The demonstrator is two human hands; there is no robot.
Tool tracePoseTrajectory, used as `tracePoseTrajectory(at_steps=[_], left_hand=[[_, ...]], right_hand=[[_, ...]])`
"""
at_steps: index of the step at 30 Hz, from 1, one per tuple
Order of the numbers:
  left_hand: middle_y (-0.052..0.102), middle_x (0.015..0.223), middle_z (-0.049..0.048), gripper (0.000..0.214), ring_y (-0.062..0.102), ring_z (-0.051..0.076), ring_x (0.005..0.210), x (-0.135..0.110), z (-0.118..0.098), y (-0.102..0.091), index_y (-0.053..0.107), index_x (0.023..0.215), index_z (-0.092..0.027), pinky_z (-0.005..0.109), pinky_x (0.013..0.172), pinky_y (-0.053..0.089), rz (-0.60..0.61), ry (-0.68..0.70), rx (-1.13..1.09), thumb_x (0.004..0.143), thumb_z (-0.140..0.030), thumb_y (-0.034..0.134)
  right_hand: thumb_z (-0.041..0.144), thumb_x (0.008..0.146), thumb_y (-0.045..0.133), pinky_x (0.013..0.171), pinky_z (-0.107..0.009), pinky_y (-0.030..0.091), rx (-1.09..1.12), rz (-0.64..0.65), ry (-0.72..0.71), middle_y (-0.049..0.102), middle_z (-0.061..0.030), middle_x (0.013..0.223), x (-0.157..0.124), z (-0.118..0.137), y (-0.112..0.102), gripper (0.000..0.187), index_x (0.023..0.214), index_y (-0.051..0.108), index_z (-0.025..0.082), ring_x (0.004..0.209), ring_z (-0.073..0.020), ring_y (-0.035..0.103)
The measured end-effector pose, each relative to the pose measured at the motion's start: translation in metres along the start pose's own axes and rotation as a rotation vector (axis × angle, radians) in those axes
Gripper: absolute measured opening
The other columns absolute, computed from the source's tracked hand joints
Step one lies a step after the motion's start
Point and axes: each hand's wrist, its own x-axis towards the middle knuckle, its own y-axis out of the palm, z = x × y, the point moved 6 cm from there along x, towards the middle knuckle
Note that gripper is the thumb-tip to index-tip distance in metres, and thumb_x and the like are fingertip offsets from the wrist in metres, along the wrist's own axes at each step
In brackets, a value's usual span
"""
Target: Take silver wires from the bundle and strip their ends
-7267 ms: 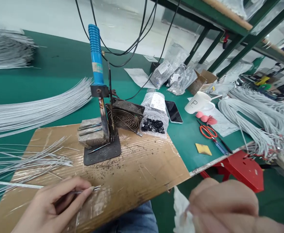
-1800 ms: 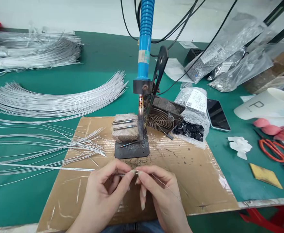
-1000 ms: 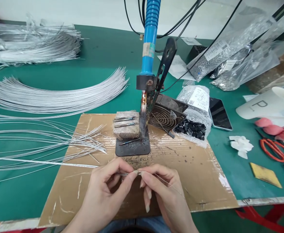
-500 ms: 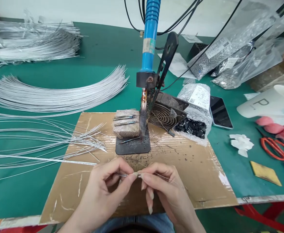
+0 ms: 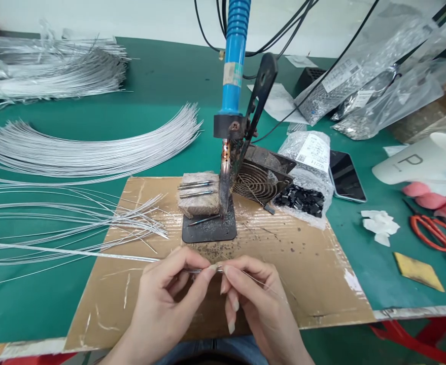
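Observation:
My left hand pinches the end of a long thin grey wire that runs off to the left across the cardboard sheet. My right hand pinches a fine wire strand at the same spot, fingertips of both hands meeting over the cardboard's near middle. Just behind them stands a blue-handled soldering iron clamped upright on a dark metal base, beside a worn block with metal pins.
Loose grey wires fan out at left, with larger bundles behind. A small fan, a bag of black parts, a phone, a white cup, crumpled tissue, red scissors and a yellow pad lie at right.
Seven seconds ago my right hand was off the table with a tissue; the tissue now lies on the mat and both hands pinch the wire end. Over the last second they barely move.

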Motion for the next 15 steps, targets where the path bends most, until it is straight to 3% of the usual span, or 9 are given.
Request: tracePoseTrajectory(at_steps=[9,15], left_hand=[[0.065,0.065,-0.0021,0.022,0.055,0.01,0.054,-0.0028,-0.0073,0.0007,0.071,0.076,-0.021,0.02,0.051,0.04,-0.098,-0.064,-0.018,0.095,-0.03,0.066],[0.064,0.062,-0.0036,0.02,0.052,0.009,0.051,-0.0025,-0.0103,-0.0005,0.071,0.075,-0.021,0.02,0.051,0.039,-0.141,-0.035,0.014,0.093,-0.028,0.069]], right_hand=[[0.038,0.084,0.087,0.04,-0.016,0.049,0.049,-0.094,0.002,0.067,-0.0004,0.068,-0.0018,-0.0002,0.0042,0.022,0.081,0.083,0.017,0.042,-0.0068,0.055],[0.04,0.083,0.088,0.04,-0.017,0.046,0.049,-0.148,-0.01,0.068,0.0005,0.069,-0.0034,-0.0029,0.0071,0.022,0.082,0.082,0.018,0.042,-0.0075,0.058]])
